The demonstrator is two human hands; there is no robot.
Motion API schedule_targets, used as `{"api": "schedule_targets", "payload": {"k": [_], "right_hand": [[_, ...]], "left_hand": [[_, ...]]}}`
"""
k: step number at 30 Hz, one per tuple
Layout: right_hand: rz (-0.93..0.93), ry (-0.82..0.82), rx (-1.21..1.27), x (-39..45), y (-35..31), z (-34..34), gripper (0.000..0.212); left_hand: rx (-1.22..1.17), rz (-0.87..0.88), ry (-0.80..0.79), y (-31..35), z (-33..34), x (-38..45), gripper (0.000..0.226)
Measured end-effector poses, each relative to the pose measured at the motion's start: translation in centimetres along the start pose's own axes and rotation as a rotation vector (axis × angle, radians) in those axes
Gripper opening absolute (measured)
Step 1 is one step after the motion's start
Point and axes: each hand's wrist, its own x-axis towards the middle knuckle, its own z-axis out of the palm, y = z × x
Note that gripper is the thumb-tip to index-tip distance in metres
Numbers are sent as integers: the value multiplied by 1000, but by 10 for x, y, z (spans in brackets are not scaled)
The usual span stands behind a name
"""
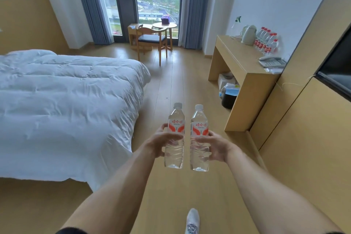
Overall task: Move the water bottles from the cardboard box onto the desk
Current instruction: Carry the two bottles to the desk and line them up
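I hold two clear water bottles with red-and-white labels upright in front of me, above the wooden floor. My left hand [161, 143] grips the left bottle [175, 119] around its middle. My right hand [215, 147] grips the right bottle [199, 119] the same way. The wooden desk [237, 59] stands ahead on the right against the wall. Several more water bottles [266, 42] with red labels stand in a group at its back. No cardboard box is in view.
On the desk are a white kettle [248, 34] and a telephone [272, 61]. Bags and a dark bin [228, 97] sit under it. A bed [66, 104] with a white duvet fills the left. A chair [151, 41] and round table [164, 25] stand by the window.
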Motion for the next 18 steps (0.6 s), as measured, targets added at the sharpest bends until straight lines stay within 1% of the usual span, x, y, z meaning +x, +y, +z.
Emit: {"api": "schedule_targets", "payload": {"k": [4, 8, 12, 18], "right_hand": [[2, -27, -21, 61, -32, -10, 67], [4, -69, -39, 136, -79, -24, 61], [6, -127, -32, 200, -126, -38, 62], [5, -145, -26, 277, -179, -56, 62]], "left_hand": [[11, -10, 39, 29, -15, 57, 80], [6, -3, 83, 71, -26, 122, 78], [5, 2, 126, 115, -35, 182, 74], [-18, 20, 150, 161, -43, 255, 72]]}}
